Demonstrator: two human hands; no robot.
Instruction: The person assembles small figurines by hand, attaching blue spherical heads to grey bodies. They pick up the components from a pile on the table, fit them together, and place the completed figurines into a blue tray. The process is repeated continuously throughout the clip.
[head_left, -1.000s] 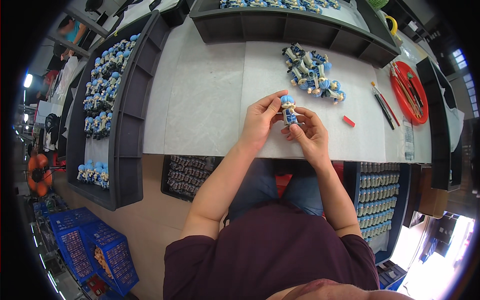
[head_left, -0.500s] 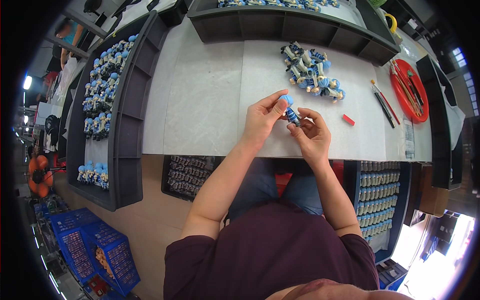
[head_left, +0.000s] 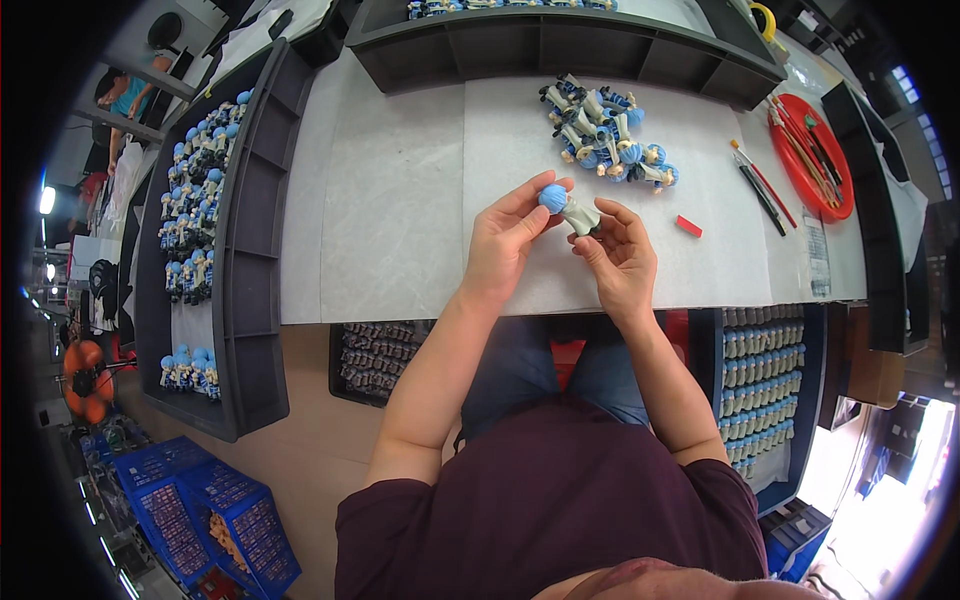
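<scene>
Between both hands I hold a small figurine [head_left: 578, 214] with light blue hair, its pale cream cape side turned up and its dark feet toward the right. My left hand [head_left: 505, 240] pinches it at the head with thumb and fingers. At the lower end, my right hand [head_left: 624, 262] closes thumb and fingertips around the feet. Beyond my hands lies a loose pile of similar figurines [head_left: 600, 130], some face up in blue and white, others showing cream backs. A small red block [head_left: 688, 227] rests on the table to the right of my right hand.
A grey crate [head_left: 262, 230] of figurines stands at left, another grey crate [head_left: 560, 55] at the back. On the right are thin brushes [head_left: 765, 195] and a red oval tray [head_left: 842, 205] holding tools. Below the table edge sits a bin of figurine rows [head_left: 760, 390].
The figurine in my hands has been turned over: its blue striped front faced up before, now its cream back does. The whole view has shifted slightly.
</scene>
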